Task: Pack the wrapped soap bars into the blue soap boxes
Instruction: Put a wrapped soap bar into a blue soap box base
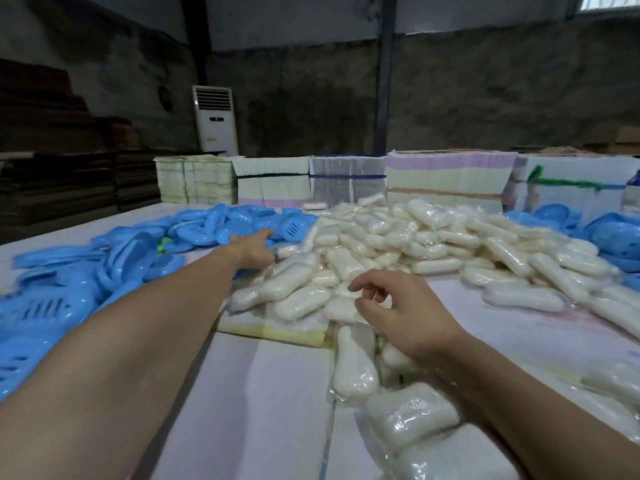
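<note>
White soap bars (408, 237) in glossy clear wrap, heaped loosely.

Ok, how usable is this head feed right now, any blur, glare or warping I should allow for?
Head view: the blue soap boxes at the left edge smear with blur; the film on the wrapped soap bars glints; the table edges bow from the wide lens; the back wall is dim; left hand and right hand read clearly.

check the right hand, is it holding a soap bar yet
No, the right hand hovers over the soap bars with its fingers loosely curled and nothing in them.
</note>
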Tool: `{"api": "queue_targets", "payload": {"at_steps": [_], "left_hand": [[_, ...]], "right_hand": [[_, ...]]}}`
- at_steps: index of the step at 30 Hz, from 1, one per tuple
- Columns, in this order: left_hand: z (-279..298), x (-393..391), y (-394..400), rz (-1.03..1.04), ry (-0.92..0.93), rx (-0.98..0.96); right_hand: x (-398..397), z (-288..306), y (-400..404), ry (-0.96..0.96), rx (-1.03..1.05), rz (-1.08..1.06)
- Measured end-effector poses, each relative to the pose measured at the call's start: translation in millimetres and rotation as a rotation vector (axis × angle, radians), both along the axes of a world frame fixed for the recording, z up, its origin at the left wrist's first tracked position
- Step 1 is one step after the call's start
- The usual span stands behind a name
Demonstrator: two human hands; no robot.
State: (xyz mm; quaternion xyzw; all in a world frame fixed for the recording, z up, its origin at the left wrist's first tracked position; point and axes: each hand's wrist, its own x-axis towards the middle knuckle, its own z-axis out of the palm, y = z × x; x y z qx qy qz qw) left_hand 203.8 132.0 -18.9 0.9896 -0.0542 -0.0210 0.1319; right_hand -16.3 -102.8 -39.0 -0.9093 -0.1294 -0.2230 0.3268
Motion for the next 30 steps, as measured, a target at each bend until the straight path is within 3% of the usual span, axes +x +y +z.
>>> {"api": "queue_targets", "payload": {"at_steps": [5,8,10,16,20,25,30], "left_hand": [[5,12,5,-0.005,0.099,0.096],[10,5,-1,-0.051,0.010,0.036],[14,-2,-9,-0.097,-0.094,-0.068],[14,-50,-38,-0.268,-0.275,-0.689],[12,-90,-58,-0.373,-0.333,-0.854],[7,-134,-74,-0.508,-0.290,-1.084],[-22,-150,-64,-0.511,-0.204,-1.132]], "right_hand": [[3,-2,-1,0.004,0.006,0.011],[5,-4,0,0.015,0.008,0.026],[6,-5,-2,0.018,0.014,0.020],[6,-2,-4,0.006,0.060,-0.005],[5,1,-8,-0.026,0.074,-0.042],[5,10,-25,-0.107,0.236,-0.177],[4,8,-42,0.009,0.167,-0.284]]}}
